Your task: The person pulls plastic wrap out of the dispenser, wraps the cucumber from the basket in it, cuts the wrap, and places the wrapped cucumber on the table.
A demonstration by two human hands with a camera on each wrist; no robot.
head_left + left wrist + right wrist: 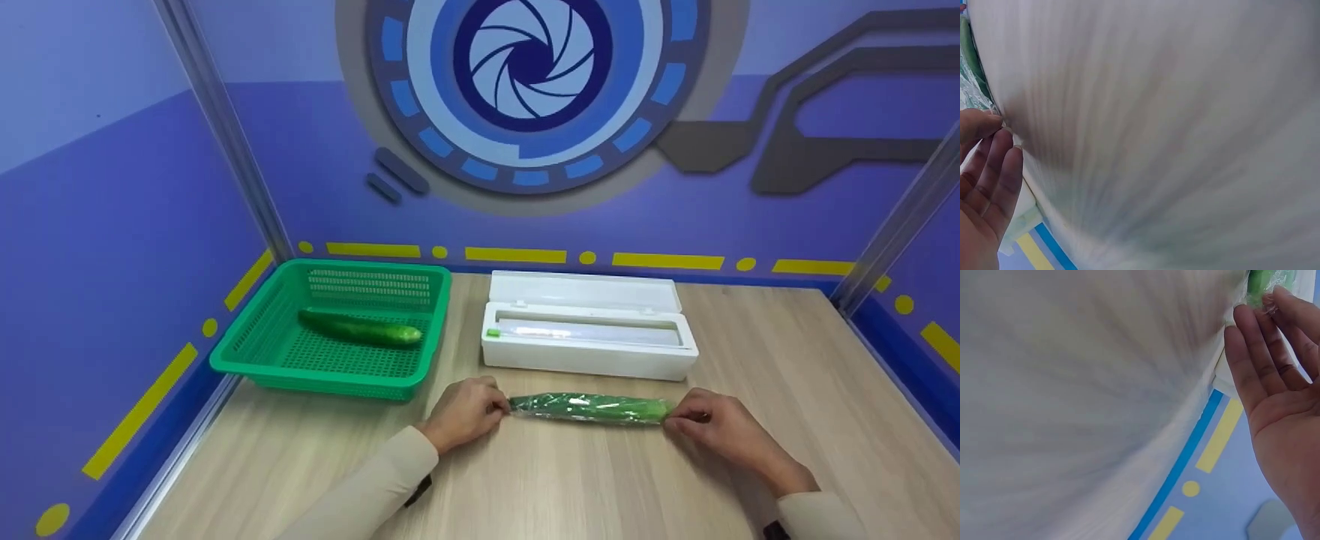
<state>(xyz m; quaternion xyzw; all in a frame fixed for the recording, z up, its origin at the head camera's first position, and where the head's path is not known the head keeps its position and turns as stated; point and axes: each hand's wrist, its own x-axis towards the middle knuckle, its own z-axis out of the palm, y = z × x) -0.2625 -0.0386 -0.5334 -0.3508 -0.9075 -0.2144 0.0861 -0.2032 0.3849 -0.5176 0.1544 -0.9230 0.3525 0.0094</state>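
Observation:
A cucumber wrapped in clear plastic film lies lengthwise across the front of the table, its dark end to the left and its paler end to the right. My left hand pinches the twisted film at the dark end between thumb and forefinger, as the left wrist view also shows. At the paler end, the thumb and forefinger of my right hand pinch the gathered film. The other fingers of both hands are loosely bent.
Behind the wrapped cucumber stands a white cling film box, lid raised, with a film roll inside. A green basket on the left holds one unwrapped cucumber. Blue printed panels border the wooden table at the back and sides.

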